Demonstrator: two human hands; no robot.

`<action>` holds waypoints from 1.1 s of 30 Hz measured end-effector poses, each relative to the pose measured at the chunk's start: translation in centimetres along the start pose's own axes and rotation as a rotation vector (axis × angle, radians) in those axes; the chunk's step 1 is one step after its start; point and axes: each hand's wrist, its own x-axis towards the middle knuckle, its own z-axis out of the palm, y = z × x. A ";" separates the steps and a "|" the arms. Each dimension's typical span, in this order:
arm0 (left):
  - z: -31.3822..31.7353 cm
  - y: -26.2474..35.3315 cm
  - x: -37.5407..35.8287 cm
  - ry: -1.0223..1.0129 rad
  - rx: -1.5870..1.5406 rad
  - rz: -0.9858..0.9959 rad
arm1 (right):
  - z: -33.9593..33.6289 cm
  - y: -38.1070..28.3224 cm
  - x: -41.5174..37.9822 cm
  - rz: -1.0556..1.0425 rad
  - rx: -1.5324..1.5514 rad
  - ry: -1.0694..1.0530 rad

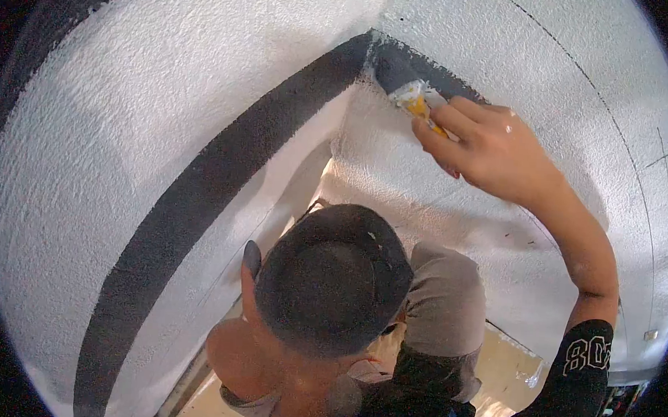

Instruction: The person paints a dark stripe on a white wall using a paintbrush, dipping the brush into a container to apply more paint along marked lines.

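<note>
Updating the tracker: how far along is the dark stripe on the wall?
Done: the dark stripe runs solid across the left wall up to the corner. In hand: the right hand holds a brush just past the corner. Left: the right wall carries only thin pencil lines, unpainted.

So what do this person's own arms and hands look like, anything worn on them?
Only the right hand shows. It is bare, without a glove, and has a small pale fleck near the knuckles. The forearm is bare too. Higher up is a black sleeve printed with white block characters, seemingly 80. The left hand is out of view.
</note>
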 end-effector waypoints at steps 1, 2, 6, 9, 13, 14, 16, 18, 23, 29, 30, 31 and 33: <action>-0.9 0.6 0.7 -0.001 -0.003 0.000 | -0.2 -0.4 -0.2 -0.002 0.004 0.006; -2.2 1.5 1.4 -0.177 -0.199 -0.040 | -0.4 -0.5 -0.4 -0.003 0.007 0.011; -3.0 1.5 1.4 -0.441 -0.152 -0.065 | 0.3 -0.5 -0.1 0.031 0.000 0.118; -2.8 2.3 1.8 -0.240 -0.695 -0.280 | 1.3 -0.1 0.1 0.014 -0.009 0.194; -3.3 1.4 2.8 -0.304 -0.428 -0.076 | 1.4 0.0 -0.9 0.062 -0.004 0.181; -3.3 1.2 2.8 -0.401 -0.387 -0.102 | 1.4 -0.1 -1.3 0.075 -0.003 0.188; -3.0 1.3 2.7 -0.503 -0.348 -0.124 | 1.0 -0.2 -2.2 0.087 0.031 0.172; -2.8 1.4 2.4 -0.405 -0.422 -0.134 | 0.7 -0.4 -3.1 0.101 0.064 0.162; -2.4 0.5 1.7 -0.359 -0.208 -0.032 | -0.3 -1.1 -3.6 0.049 0.076 0.214; -2.9 2.6 3.0 -0.168 -0.548 -0.243 | 0.3 0.0 -2.2 0.010 0.055 0.174; -3.3 3.1 3.6 -0.168 -0.532 -0.264 | 0.3 0.0 -2.3 0.009 0.055 0.176; -3.0 2.5 2.9 -0.167 -0.530 -0.266 | 0.4 0.1 -2.4 0.025 0.051 0.174; -2.1 1.1 1.3 -0.326 -0.491 -0.244 | 0.2 0.2 -2.8 0.036 0.053 0.170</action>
